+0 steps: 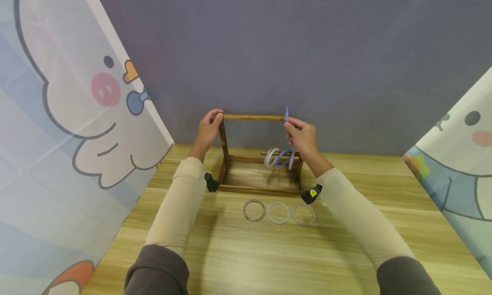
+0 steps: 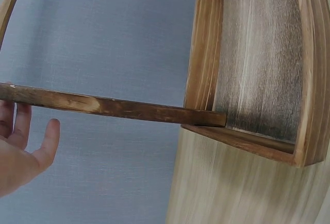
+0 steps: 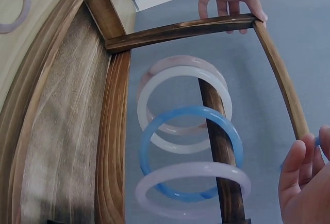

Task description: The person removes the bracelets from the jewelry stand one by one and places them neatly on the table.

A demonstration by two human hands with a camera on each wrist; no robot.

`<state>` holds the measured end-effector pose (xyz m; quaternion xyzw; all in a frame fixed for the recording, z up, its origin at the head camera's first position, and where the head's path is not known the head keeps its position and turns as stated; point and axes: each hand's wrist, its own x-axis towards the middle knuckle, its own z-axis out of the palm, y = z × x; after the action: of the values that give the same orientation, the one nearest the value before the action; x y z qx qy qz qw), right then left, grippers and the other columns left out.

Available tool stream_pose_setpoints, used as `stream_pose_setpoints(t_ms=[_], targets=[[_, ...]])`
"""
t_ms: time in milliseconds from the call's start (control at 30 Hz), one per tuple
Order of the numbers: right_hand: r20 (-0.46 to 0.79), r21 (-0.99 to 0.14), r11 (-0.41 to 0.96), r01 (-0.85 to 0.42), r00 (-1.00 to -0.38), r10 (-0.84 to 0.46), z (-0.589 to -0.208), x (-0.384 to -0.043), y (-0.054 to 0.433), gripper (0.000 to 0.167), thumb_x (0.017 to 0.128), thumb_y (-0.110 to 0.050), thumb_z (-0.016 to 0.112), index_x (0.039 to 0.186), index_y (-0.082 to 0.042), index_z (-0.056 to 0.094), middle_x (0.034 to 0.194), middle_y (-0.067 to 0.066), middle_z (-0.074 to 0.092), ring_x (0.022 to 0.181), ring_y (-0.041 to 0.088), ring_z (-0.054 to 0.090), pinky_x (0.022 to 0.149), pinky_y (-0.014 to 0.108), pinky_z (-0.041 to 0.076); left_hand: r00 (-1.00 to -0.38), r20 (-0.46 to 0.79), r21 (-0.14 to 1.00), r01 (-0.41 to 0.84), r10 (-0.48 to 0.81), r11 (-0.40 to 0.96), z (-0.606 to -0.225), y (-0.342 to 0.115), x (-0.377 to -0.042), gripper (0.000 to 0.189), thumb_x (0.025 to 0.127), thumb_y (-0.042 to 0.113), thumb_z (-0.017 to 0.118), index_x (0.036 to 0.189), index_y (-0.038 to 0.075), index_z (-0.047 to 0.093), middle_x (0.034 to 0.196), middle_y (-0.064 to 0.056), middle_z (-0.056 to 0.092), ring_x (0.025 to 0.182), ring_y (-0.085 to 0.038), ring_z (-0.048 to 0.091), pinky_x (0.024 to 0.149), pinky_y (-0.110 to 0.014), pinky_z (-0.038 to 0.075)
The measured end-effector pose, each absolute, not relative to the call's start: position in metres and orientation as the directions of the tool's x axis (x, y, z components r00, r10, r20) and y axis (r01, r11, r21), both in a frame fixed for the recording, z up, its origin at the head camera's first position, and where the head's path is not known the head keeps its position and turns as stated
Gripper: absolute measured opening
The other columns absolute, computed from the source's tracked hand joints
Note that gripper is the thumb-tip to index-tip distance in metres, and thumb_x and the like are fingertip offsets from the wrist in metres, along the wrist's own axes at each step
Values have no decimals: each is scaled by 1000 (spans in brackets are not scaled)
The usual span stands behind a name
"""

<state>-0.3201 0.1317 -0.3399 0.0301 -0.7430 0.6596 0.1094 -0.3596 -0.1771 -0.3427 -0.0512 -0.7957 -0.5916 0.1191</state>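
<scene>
1. The right hand (image 1: 303, 137) pinches a blue bangle (image 1: 286, 111) between thumb and fingers at the right end of the upper bar (image 1: 253, 117). Fingers cover the bangle's lower part, so I cannot tell whether the bar passes through it.
2. The left hand (image 1: 209, 128) grasps the opposite top corner of the wooden rack (image 1: 261, 189), thumb in front; its other fingertips are partly hidden behind the wood.
3. 4 bangles hang around the lower peg (image 3: 220, 144): 1 pale pink (image 3: 180, 59), 1 white (image 3: 180, 71), 1 blue (image 3: 191, 111) and 1 lavender (image 3: 193, 168). They overlap, and the right hand covers part of this area in the head view.
4. 3 bangles lie in a row on the surface (image 1: 246, 256) before the rack: 1 brownish (image 1: 244, 209), 1 whitish (image 1: 268, 213) and 1 pinkish (image 1: 294, 214). The right wrist view catches only a cut-off arc of 1 ring.
5. Both wrist views crop their own hand at the edge.
</scene>
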Motion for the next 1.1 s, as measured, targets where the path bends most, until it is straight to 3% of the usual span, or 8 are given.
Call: stream_pose_setpoints(t_ms=[267, 533, 767, 900, 1100], targets=[[209, -972, 132, -196, -974, 91, -340, -316, 140, 43, 100, -25, 68, 137, -5, 64, 97, -6, 63, 66, 5, 63, 51, 20, 53, -974, 221, 933, 196, -52, 303, -340, -180, -359, 40, 107, 43, 49, 140, 22, 57, 124, -7, 58, 90, -21, 51, 79, -39, 45], [239, -965, 139, -222, -963, 124, -339, -317, 147, 40, 99, -22, 69, 134, -3, 66, 94, -7, 65, 63, 4, 62, 48, 18, 51, -964, 260, 918, 230, -54, 323, -339, -183, -358, 40, 107, 41, 50, 139, 18, 59, 107, -2, 56, 86, -19, 49, 74, -32, 42], [256, -960, 153, -236, -959, 120, -340, -315, 154, 37, 99, -22, 68, 131, -4, 68, 98, -1, 68, 63, 6, 62, 49, 19, 52, -970, 243, 910, 220, -23, 353, -335, -183, -360, 44, 107, 46, 48, 141, 20, 56, 128, -10, 58, 115, -26, 53, 98, -46, 45], [256, -958, 168, -234, -959, 123, -342, -314, 159, 37, 99, -23, 69, 130, -4, 69, 90, -9, 69, 63, 4, 62, 49, 20, 52, -973, 231, 908, 211, -13, 362, -336, -182, -360, 44, 107, 45, 47, 142, 20, 55, 133, -12, 57, 122, -29, 53, 105, -51, 44], [276, -947, 198, -255, -957, 90, -348, -312, 169, 37, 98, -20, 70, 128, 1, 69, 70, -19, 67, 59, 1, 60, 50, 19, 51, -971, 236, 915, 216, -18, 340, -338, -180, -359, 42, 108, 43, 48, 141, 19, 56, 131, -11, 58, 121, -27, 53, 104, -48, 44]])
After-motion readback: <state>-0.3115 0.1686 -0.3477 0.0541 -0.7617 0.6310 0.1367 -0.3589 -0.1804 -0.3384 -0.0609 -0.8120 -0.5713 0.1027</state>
